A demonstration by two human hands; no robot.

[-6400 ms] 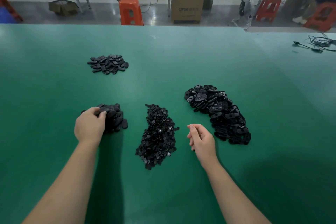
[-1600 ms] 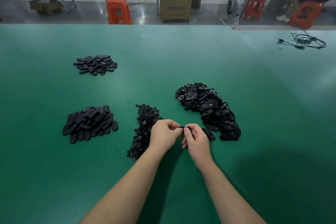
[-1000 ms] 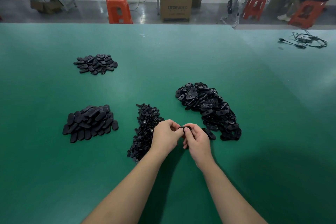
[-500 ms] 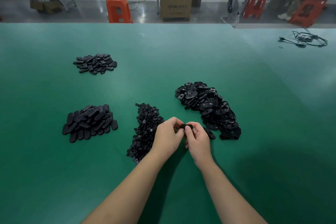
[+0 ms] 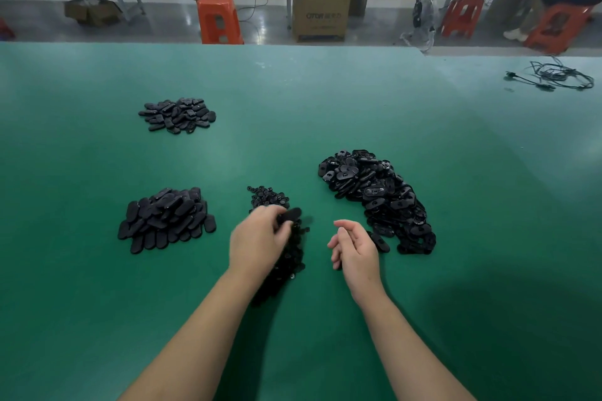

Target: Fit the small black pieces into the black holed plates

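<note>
Left hand (image 5: 260, 238): pinches one black plate (image 5: 291, 214) over the pile of small black pieces (image 5: 286, 254) at centre of the green counter (image 5: 325, 101). Right hand (image 5: 355, 247): loosely curled, holding nothing, just left of the holed plates heap (image 5: 381, 195). Near-left stack (image 5: 166, 218) and far-left stack (image 5: 177, 114) lie well apart.

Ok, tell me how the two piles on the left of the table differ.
The far pile is small, low and spread loosely; the near pile is larger, mounded higher, with pieces partly lined up along its front edge. The far pile lies well beyond the left hand, the near pile just beside it. Both hold dark oval plates.
</note>
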